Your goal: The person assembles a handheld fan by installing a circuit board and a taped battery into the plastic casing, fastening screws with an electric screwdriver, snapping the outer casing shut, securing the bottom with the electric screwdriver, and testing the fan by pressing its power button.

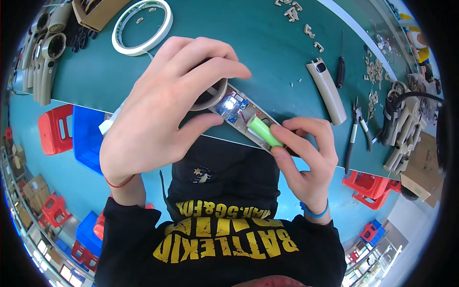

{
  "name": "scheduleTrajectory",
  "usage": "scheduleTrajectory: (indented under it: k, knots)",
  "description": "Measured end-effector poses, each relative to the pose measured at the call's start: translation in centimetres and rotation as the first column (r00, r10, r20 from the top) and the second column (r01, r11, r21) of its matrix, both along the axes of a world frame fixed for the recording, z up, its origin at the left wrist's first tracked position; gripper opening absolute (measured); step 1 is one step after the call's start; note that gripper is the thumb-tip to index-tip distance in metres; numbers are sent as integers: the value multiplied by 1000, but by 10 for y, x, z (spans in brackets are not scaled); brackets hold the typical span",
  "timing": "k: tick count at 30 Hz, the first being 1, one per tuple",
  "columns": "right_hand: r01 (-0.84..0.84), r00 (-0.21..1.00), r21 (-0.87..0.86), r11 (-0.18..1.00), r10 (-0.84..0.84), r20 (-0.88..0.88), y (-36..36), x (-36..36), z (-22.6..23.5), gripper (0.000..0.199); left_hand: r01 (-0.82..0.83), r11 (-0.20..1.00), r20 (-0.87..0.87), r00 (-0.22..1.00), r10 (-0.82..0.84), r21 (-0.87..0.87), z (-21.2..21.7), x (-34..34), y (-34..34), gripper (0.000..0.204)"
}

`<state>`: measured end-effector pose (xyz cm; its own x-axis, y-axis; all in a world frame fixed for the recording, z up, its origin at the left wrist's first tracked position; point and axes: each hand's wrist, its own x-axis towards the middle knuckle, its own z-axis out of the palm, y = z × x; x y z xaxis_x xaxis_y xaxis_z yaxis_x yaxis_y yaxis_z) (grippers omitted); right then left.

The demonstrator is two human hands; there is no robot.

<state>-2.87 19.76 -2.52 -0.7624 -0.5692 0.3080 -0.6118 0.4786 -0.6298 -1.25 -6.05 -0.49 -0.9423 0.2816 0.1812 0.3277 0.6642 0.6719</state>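
My left hand (162, 105) grips the round head of a beige handheld fan body (210, 95), covering most of it. The fan's open handle shows a small blue circuit board (232, 106) with a lit spot. My right hand (306, 158) pinches a green cylindrical battery (264, 131) at the open handle, fingers around its lower end. Both hands hover over the near edge of the green table (267, 52).
A ring of white tape (142, 26) lies at the back left. A beige handle cover (327, 91), a screwdriver (340, 69) and pliers (355, 131) lie to the right. Beige fan parts are piled at both table ends. Red and blue stools stand on the floor below.
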Motion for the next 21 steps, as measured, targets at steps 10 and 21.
scheduleTrajectory:
  k: [10, 21]
  knots:
    - [-59, 994, 193, 979, 75, -74, -13, -1, 14, 36, -8, 999, -30, 1000, 7, -42, 3, 0, 6, 57]
    - [8, 998, 29, 1000, -10, 56, -12, 4, 8, 38, -57, 997, -27, 998, 56, -52, 3, 4, 6, 53]
